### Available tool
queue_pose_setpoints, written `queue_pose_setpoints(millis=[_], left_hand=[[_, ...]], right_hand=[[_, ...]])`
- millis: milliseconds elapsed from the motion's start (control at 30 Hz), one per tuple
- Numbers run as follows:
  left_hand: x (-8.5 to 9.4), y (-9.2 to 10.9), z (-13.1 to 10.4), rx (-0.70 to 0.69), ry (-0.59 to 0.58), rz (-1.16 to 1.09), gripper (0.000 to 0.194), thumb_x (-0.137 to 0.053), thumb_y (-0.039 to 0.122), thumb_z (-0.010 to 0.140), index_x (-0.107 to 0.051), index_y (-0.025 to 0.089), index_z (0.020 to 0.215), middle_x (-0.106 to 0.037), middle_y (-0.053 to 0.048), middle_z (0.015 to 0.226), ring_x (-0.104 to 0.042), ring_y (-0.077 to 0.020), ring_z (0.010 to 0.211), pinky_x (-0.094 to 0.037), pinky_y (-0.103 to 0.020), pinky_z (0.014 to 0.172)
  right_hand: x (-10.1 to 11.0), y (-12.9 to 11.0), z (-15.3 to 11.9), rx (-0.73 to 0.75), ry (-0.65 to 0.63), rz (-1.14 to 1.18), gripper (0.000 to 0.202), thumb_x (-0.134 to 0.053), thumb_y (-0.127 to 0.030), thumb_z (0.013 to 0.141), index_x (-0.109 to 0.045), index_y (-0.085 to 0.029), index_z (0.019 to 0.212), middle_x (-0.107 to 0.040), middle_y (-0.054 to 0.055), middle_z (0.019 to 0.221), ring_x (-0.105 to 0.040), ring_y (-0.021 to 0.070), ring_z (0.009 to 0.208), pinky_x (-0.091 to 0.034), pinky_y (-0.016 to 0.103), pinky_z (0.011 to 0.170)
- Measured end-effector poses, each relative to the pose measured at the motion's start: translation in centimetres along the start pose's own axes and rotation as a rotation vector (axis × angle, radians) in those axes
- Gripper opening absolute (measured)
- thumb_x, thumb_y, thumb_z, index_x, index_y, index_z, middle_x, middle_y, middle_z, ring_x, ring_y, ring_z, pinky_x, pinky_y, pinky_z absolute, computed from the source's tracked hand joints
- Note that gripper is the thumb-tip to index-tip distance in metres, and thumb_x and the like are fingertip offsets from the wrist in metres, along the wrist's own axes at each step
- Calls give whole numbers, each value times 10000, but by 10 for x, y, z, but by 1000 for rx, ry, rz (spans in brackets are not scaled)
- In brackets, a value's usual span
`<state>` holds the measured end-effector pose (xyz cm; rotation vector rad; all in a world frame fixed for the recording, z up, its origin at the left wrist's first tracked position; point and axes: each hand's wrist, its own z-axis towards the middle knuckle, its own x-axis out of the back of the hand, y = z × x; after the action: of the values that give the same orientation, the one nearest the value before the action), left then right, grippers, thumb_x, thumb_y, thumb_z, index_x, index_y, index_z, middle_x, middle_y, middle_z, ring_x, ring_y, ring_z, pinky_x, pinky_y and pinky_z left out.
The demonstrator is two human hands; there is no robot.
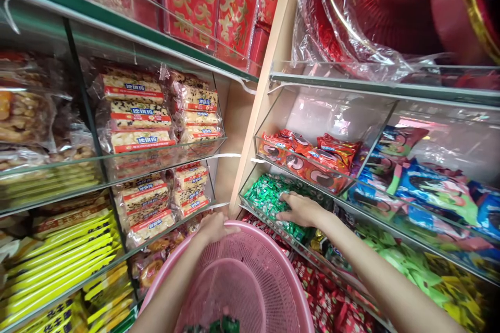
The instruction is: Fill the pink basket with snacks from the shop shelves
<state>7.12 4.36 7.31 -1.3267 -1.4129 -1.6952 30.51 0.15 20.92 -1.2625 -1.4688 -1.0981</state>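
A pink mesh basket point(273, 250) is tilted at the bottom middle, with a few dark green wrapped pieces point(224, 324) low inside. My left hand point(215, 226) grips its far rim, fingers wrapped over the edge. Over a shelf bin of small green wrapped candies point(265, 192), my right hand point(300, 209) reaches in with its fingers spread, touching or just above the candies. Nothing shows between those fingers.
Packaged rice bars point(142, 112) and yellow packets point(58, 255) fill the left shelves. Red packets point(308, 156) lie above the green candies, blue bags point(433, 187) further right. A wooden upright point(260, 88) divides the shelves; glass edges front the bins.
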Motion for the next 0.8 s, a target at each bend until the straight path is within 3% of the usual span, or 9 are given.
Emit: queue_pose_setpoints(millis=[167, 333, 533, 700, 800], left_hand=[[-2, 2, 1, 13, -3, -1, 622, -394, 777, 685, -668, 220, 734, -712, -104, 854, -666, -316, 870, -456, -319, 652], [-5, -1, 2, 15, -7, -3, 594, -419, 758, 689, -668, 221, 745, -711, -102, 865, -665, -323, 877, -458, -324, 659], [-5, -2, 1, 15, -14, -4, 591, -414, 759, 690, -666, 226, 732, -718, -99, 865, -668, -316, 873, -455, -316, 653], [-4, -3, 1, 21, -10, -2, 616, -393, 773, 691, -664, 222, 737, -721, -101, 843, -671, -310, 855, -449, -313, 646], [-5, -5, 1, 22, -5, -1, 612, -395, 764, 700, -665, 218, 755, -720, -103, 847, -671, -303, 854, -444, -304, 646]], right_hand=[[-2, 3, 0, 11, -15, -21, 566, -623, -311, 735, -469, -139, 1252, -488, 176, 1268, -538, 336, 1120, -410, 406, 901], [-7, 4, 0, 31, -18, -20, 638, -625, -458, 721, -450, -168, 1262, -487, 157, 1260, -532, 319, 1129, -419, 392, 884], [-9, -2, 3, 43, 30, -72, 516, -601, -270, 740, -468, -154, 1224, -482, 179, 1226, -592, 340, 1034, -444, 408, 808], [-9, -3, 6, 121, 10, -69, 529, -587, -391, 770, -462, -190, 1242, -491, 142, 1227, -578, 295, 1071, -444, 343, 825], [-9, -3, 7, 129, 4, -89, 510, -590, -302, 767, -460, -184, 1246, -495, 146, 1217, -591, 289, 1048, -443, 338, 811]])
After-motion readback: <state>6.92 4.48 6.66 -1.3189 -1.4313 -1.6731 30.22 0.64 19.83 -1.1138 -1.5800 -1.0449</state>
